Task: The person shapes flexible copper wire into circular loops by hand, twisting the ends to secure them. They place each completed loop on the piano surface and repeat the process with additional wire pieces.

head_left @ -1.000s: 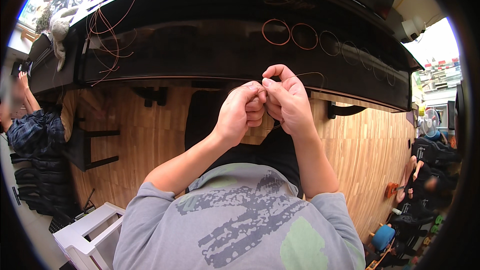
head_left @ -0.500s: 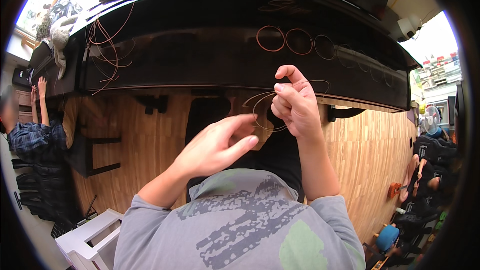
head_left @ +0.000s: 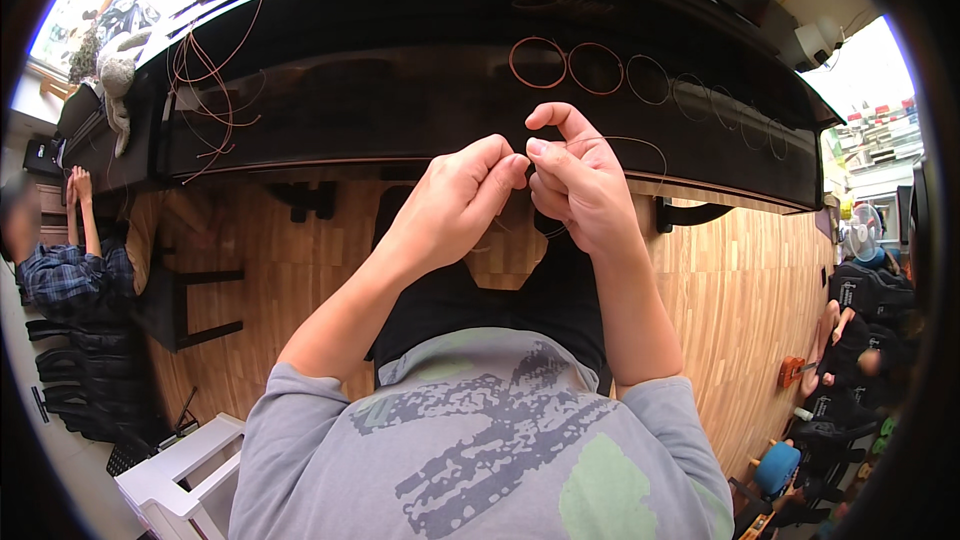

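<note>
A thin wire string, looped into a loose coil, is pinched between the thumb and fingers of my right hand. One loop of it arcs out to the right of that hand, and faint strands hang below. My left hand is closed in a pinch on the coil, its thumb tip almost touching my right thumb; the exact grip point is hidden. Beyond my hands, on the glossy black piano, lie coiled copper-coloured strings and several thinner silvery coils in a row.
Loose copper-coloured strings sprawl over the piano's left part. At far left sits a person in a checked shirt, near a black bench. A white stool stands at lower left. Dark instrument cases and a blue seat are at right.
My left hand has moved up and right, from reaching with spread fingers to a pinch against my right hand. My right hand has shifted slightly left with the string.
</note>
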`<state>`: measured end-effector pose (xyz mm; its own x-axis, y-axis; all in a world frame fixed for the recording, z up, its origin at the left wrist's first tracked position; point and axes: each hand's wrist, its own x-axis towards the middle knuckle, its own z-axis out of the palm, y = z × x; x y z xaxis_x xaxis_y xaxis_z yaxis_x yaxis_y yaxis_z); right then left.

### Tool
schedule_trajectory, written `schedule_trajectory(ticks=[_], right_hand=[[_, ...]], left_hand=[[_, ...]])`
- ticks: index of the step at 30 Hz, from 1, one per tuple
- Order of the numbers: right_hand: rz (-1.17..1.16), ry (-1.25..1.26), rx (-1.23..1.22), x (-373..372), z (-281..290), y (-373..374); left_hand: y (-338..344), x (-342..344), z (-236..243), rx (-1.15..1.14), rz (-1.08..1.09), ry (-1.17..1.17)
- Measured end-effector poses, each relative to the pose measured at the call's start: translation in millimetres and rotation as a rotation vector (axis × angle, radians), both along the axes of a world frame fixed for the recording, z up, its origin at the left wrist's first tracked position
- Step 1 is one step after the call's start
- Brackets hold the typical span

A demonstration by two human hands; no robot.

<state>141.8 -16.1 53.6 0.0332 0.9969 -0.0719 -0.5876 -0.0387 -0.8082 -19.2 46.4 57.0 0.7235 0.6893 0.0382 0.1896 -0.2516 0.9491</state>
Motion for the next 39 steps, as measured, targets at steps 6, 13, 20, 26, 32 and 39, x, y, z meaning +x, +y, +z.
schedule_trajectory(ticks=[6, 13, 20, 26, 32, 39], right_hand=[[0.014, 0.049, -0.065, 1, 1, 1], [0.037, 0.1, -0.126, 5, 0, 3], [0.058, 0.128, -0.117, 6, 0, 2], [0.063, 0.125, -0.119, 5, 0, 3], [0.071, 0.115, -0.132, 5, 2, 2], [0.08, 0.125, -0.127, 7, -1, 2]], left_hand=[[3, 1, -10, -0.157, 0.039, -0.106], [-3, 0, 1, 0.106, 0.123, -0.009], [-3, -2, 1, 0.229, 0.155, 0.007], [-2, -4, 1, 0.243, 0.176, 0.001], [0, -6, 1, 0.238, 0.189, 0.01], [1, -5, 0, 0.236, 0.206, 0.007]])
